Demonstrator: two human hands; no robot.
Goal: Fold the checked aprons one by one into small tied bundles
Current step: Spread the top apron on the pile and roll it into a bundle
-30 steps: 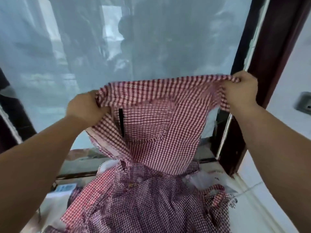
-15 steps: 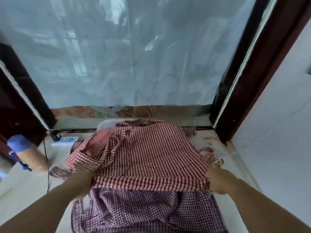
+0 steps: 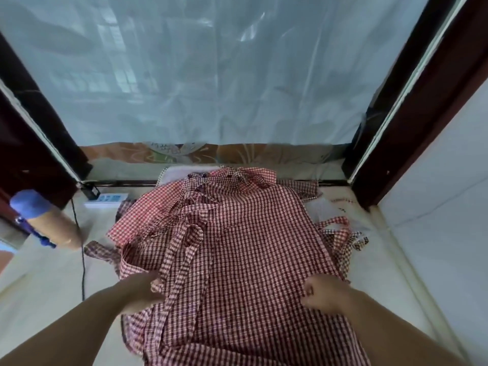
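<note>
A red-and-white checked apron [image 3: 245, 233] lies spread flat on top of a pile of darker checked aprons [image 3: 237, 344] on the pale floor. Its long ties [image 3: 182, 257] trail loosely across its left half. My left hand [image 3: 141, 291] grips the apron's near left edge, fingers curled into the cloth. My right hand [image 3: 323, 293] pinches the near right edge, fingers curled. Both hands sit low, at the near end of the apron.
A white power strip [image 3: 107, 199] with a black cord [image 3: 82, 249] lies at the left. A tan roll with a blue end [image 3: 45, 217] lies further left. A plastic-covered window [image 3: 211, 75] stands ahead, a dark frame [image 3: 412, 122] and a white wall [image 3: 449, 207] at the right.
The apron was held up in the air by both hands a second ago. It has come down and now lies flat on the pile, hands still on its near corners.
</note>
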